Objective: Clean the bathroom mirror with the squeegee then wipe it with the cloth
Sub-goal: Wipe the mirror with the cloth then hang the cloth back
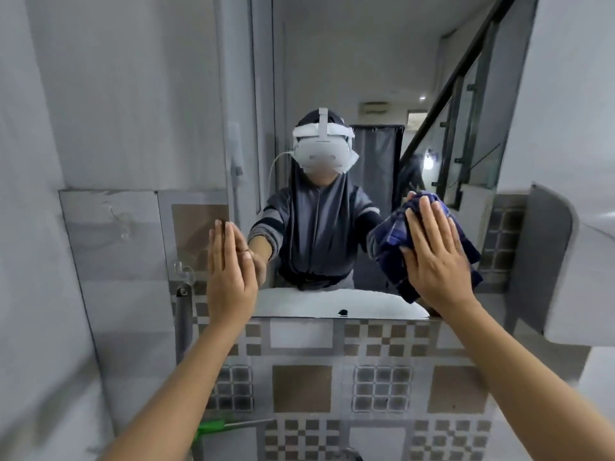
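The bathroom mirror (332, 78) fills the wall ahead and reflects a person wearing a white headset. My right hand (436, 254) lies flat with straight fingers on a dark blue checked cloth (392, 241), pressing it against the mirror's lower right part. My left hand (229, 271) is flat with straight fingers against the mirror's lower left edge and holds nothing. A green-handled tool (219, 427), probably the squeegee, lies low down between my forearms, partly hidden by my left arm.
Patterned grey and brown tiles (332, 377) cover the wall below the mirror. A grey pipe (183, 314) runs down at the left. A white ledge (572, 277) juts out on the right. A plain grey wall (100, 128) stands at the left.
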Tool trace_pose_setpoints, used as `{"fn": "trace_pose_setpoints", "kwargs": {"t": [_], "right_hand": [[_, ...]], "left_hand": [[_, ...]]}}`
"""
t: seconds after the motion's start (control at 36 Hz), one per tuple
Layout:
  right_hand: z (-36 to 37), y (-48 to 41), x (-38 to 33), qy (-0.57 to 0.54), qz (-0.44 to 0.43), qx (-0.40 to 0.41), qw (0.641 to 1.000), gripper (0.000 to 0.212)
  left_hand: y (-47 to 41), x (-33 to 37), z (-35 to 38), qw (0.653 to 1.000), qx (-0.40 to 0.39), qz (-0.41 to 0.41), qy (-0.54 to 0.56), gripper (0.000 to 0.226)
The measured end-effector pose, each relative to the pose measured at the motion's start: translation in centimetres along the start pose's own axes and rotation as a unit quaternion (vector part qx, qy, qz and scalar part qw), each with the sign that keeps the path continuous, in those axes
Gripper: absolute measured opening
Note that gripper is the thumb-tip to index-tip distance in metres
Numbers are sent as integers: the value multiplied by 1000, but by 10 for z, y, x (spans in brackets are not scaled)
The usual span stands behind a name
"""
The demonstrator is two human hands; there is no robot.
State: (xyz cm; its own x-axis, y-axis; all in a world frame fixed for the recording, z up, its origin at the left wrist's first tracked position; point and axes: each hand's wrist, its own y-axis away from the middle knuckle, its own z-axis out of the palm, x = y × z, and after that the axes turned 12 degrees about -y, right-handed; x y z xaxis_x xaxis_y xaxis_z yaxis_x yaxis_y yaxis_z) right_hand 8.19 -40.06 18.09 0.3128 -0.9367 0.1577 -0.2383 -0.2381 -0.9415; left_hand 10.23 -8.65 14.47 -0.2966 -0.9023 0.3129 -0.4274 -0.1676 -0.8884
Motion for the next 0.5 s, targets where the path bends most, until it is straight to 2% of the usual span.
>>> {"fn": "trace_pose_setpoints", "kwargs": {"t": [0.17, 0.22, 0.33, 0.5], "right_hand": [[4, 22, 8, -57, 127, 50, 989, 51], [10, 26, 1, -89, 203, 74, 972, 53], [21, 31, -21, -138, 380, 157, 901, 55], [31, 21, -47, -177, 502, 250, 809, 54]], "left_hand": [[-4, 1, -2, 1000, 23, 2, -5, 52], [-7, -1, -5, 1000, 27, 10, -3, 52], [-24, -5, -12, 998, 36, 49, -16, 52], [-63, -12, -22, 979, 13, 172, -108, 53]]}}
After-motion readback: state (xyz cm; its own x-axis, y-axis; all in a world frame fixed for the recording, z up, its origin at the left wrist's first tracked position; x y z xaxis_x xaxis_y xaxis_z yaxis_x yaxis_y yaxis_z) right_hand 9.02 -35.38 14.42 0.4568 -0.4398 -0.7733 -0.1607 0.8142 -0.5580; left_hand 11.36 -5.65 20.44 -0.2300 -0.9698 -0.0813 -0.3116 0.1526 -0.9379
